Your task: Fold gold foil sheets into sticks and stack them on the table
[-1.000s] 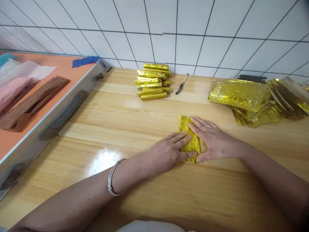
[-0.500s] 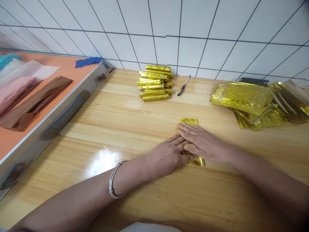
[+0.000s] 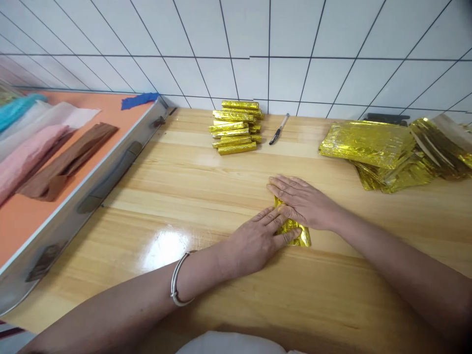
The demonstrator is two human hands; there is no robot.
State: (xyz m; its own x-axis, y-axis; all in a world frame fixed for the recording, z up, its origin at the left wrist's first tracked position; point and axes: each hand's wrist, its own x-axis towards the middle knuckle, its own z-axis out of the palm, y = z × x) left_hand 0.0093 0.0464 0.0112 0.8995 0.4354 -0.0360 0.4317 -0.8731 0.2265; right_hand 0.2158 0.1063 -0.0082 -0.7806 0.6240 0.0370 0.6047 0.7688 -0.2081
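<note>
A narrow piece of gold foil paper (image 3: 303, 236) lies flat on the wooden table, partly hidden under both hands. My left hand (image 3: 260, 236) rests on its left side and near end, fingers stretched out and thumb lying across the foil. Flat over the far end lies my right hand (image 3: 304, 201), its fingers extended to the left and its thumb touching the fingertips of my left hand. Neither hand grips the foil; both press on it from above. A silver bangle (image 3: 177, 280) circles my left wrist.
Several gold foil rolls (image 3: 236, 129) are piled by the tiled wall, beside a pen (image 3: 279, 129). At the right sits a stack of gold foil sheets (image 3: 368, 142). An orange-topped case (image 3: 110, 110) on the left holds brown (image 3: 70, 160), pink, white and blue crinkled material.
My right hand has slid towards the far end of the foil, covering that end. My left thumb has spread further, so more of the near foil shows. The view has shifted slightly.
</note>
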